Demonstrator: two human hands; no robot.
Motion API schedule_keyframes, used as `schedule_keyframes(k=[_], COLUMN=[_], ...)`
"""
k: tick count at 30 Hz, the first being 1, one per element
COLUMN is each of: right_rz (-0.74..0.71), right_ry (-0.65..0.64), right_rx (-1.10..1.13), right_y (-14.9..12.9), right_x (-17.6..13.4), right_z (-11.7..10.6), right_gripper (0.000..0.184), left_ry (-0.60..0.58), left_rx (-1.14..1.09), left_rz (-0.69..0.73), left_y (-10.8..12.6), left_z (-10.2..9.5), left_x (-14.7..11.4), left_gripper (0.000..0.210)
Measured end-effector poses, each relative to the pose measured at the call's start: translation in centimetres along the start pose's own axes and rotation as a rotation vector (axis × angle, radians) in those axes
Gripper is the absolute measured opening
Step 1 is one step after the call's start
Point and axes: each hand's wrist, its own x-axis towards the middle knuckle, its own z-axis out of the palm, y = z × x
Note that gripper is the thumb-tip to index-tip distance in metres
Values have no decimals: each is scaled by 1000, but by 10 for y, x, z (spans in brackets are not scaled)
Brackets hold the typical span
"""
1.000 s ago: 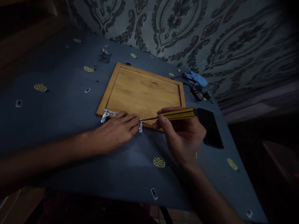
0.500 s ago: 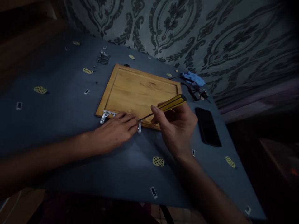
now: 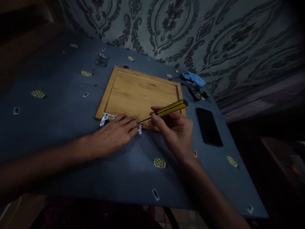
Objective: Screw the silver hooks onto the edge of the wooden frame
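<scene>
A framed wooden panel (image 3: 140, 90) lies flat on the patterned cloth. Along its near edge sit metal hinges, one (image 3: 104, 119) at the left corner and another (image 3: 140, 128) farther right. My left hand (image 3: 116, 133) rests flat on the near edge between them, fingers stretched out, covering part of the metal. My right hand (image 3: 175, 130) grips a yellow and black screwdriver (image 3: 170, 108) by the front of its handle. The thin shaft slants down left to the right-hand hinge, close by my left fingertips. The exact contact of its tip is too small to see.
More metal hinges (image 3: 102, 59) lie at the back left with small dark bits nearby. Eyeglasses (image 3: 195, 94), a blue cloth (image 3: 194, 78) and a black phone (image 3: 209, 127) lie to the right. A patterned wall (image 3: 171, 28) rises behind the table.
The screwdriver's handle has tipped a little lower, and my right hand's fingers have shifted around it. My left hand holds its place on the panel. The whole view has moved slightly.
</scene>
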Motion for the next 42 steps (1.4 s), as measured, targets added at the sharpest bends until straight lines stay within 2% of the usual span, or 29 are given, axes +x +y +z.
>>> schedule_keyframes(k=[5, 10, 14, 17, 20, 24, 27, 33, 38, 42], right_rz=[2, -46, -52, -59, -71, -269, -351, -177, -129, -82], right_ry=[23, 25, 74, 149, 161, 199, 133, 90, 116, 103], right_rx=[21, -71, -5, 21, 7, -82, -151, -124, -7, 4], right_y=[-1, -1, 0, 0, -3, -10, -12, 0, 3, 4], right_x=[5, 11, 9, 4, -3, -14, -19, -17, -12, -11], right_z=[5, 13, 13, 10, 6, 1, 0, 4, 7, 9], right_gripper=[28, 31, 26, 22, 18, 6, 9, 5, 11, 15], left_ry=[44, -2, -75, -61, -51, -63, -77, -131, -71, -54], left_rx=[-1, -29, -53, -65, -67, -38, -40, -23, -37, -76], left_rz=[15, -5, -20, -21, -29, -6, -2, 11, 9, 4], left_y=[0, 0, 1, 1, 1, 0, 0, -1, -1, -1], left_z=[3, 1, 0, 2, 3, 1, 0, -4, -2, 0], left_x=[0, 0, 0, -1, -2, -2, -1, 0, -1, -1], left_gripper=[26, 27, 30, 33, 34, 35, 37, 35, 33, 33])
